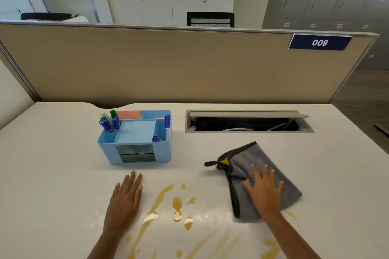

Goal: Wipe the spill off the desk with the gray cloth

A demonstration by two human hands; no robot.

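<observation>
A yellow-brown spill (177, 206) lies in streaks and drops on the white desk (63, 164), spreading from the centre toward the near edge. The gray cloth (248, 160), folded, with a dark trim, lies flat to the right of the spill. My right hand (264, 190) presses down on the cloth's near half with fingers spread. My left hand (126, 200) rests flat on the bare desk, palm down, fingers together, just left of the longest streak, holding nothing.
A light blue desk organizer (136, 143) with markers stands behind my left hand. An open cable hatch (248, 122) is set in the desk behind the cloth. A beige partition (168, 65) closes off the far edge. The desk's right edge runs past the cloth.
</observation>
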